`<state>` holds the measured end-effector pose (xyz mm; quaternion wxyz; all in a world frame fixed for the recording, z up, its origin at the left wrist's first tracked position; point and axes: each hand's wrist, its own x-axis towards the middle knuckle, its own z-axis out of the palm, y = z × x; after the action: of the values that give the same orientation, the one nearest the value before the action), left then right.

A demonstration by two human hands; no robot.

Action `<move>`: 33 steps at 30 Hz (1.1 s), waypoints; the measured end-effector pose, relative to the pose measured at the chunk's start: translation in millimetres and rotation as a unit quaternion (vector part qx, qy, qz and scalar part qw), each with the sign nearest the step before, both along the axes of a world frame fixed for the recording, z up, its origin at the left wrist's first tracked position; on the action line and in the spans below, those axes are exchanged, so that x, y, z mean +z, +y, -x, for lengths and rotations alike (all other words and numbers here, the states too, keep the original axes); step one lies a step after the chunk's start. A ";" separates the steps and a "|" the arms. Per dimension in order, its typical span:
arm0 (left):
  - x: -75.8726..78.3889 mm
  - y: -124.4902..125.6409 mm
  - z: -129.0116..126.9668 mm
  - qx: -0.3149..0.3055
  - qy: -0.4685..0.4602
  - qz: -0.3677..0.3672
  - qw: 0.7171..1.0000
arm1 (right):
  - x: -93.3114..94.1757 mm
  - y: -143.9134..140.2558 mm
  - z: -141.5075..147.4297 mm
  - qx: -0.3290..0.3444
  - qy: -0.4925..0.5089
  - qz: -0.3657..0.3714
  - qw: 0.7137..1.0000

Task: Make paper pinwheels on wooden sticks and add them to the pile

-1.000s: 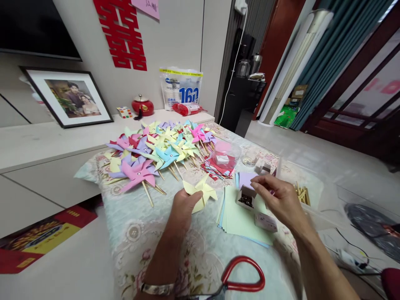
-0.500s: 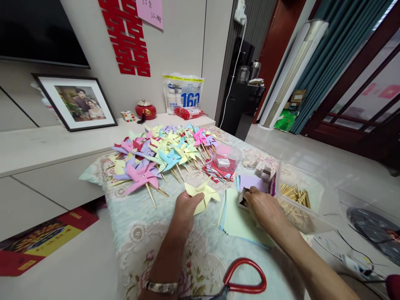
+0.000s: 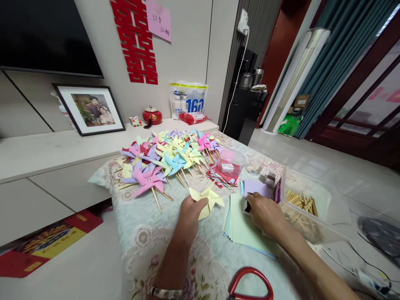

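My left hand pinches a pale yellow paper pinwheel at its centre, thumb on top; no stick shows on it. My right hand has its fingertips down in a small open box that rests on a stack of pale green and blue paper sheets. The fingers look drawn together, and whatever they hold is hidden. Beyond my left hand lies a heap of finished pinwheels on sticks, with a pink pinwheel nearest.
Red-handled scissors lie at the near edge of the cloth-covered table. To the right stands a clear plastic bin holding wooden sticks. Paper scraps and a clear tub with a small white box sit behind.
The whole view has shifted slightly right and down. My left hand still pinches the yellow pinwheel, and my right fingers remain in the small box, which looks slightly turned.
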<state>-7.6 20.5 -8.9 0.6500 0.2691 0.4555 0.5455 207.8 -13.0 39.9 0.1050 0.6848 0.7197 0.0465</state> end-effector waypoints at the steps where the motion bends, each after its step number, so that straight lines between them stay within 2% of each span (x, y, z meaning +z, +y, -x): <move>1: 0.6 -0.2 0.0 -0.001 -0.001 0.002 1.000 | 1.0 0.5 0.1 -0.001 0.005 0.001 1.000; 8: 3.8 -1.3 0.3 -0.012 -0.010 -0.007 1.000 | 8.8 -1.3 -3.5 -0.024 0.039 -0.023 0.999; 12: 4.5 -1.4 0.3 -0.020 -0.012 -0.008 1.000 | 23.7 -3.4 9.2 -0.033 0.139 -0.054 0.988; 15: 2.9 -1.4 0.5 -0.019 -0.007 -0.011 1.000 | 35.3 3.5 30.5 0.014 0.280 -0.065 0.958; 18: -0.1 -0.6 1.0 -0.019 -0.007 -0.019 1.000 | 38.1 17.6 52.0 0.062 0.409 -0.065 0.908; 20: -1.6 0.7 1.4 -0.005 -0.003 -0.017 1.000 | 33.7 27.1 61.4 0.079 0.508 -0.039 0.857; 21: -2.0 1.5 1.5 0.002 0.001 -0.014 1.000 | 29.8 31.1 64.2 0.075 0.565 -0.009 0.822; 25: -2.0 4.1 1.4 0.021 0.024 -0.007 0.999 | 6.7 40.0 65.1 0.033 0.754 0.132 0.643; 29: -2.9 3.9 0.3 0.047 0.050 -0.001 0.998 | -15.7 43.1 60.1 0.003 0.850 0.205 0.485; 31: -3.5 3.3 -0.5 0.056 0.058 -0.006 0.997 | -22.1 44.4 59.3 -0.004 0.876 0.222 0.428; 33: -3.8 3.2 -1.2 0.057 0.065 -0.005 0.996 | -25.2 45.5 60.0 -0.008 0.891 0.226 0.394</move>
<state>-6.4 23.6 -12.6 0.5854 0.2811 0.5086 0.5653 147.8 32.5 14.7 -0.4448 0.2931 0.3816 -0.7554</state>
